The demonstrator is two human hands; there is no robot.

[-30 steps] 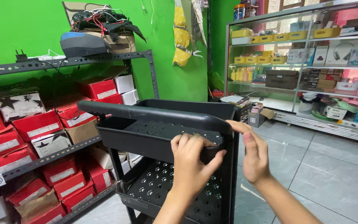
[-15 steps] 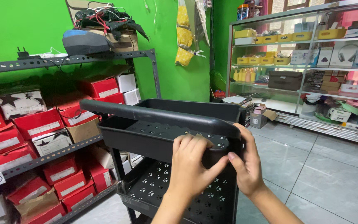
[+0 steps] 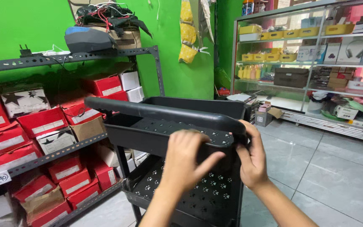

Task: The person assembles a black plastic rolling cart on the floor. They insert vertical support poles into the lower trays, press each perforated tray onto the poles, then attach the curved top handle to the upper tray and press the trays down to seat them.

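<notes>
A black plastic trolley cart [image 3: 148,138] with perforated trays stands right in front of me. A thick black handle bar [image 3: 156,110] runs along its near top edge. My left hand [image 3: 185,162] grips the near wall of the top tray, just below the bar. My right hand [image 3: 251,157] wraps around the right end of the handle where it meets the cart's corner post. The lower tray [image 3: 198,197] shows between my arms.
A grey metal rack [image 3: 55,153] full of red and white shoe boxes lines the left wall, close to the cart. A glass display shelf [image 3: 316,63] with boxes and goods fills the back right. Grey floor tiles [image 3: 337,168] lie to the right.
My right hand has moved in from beside the cart and closed around the handle's right end. My left hand stays on the top tray's edge. The view has shifted slightly.
</notes>
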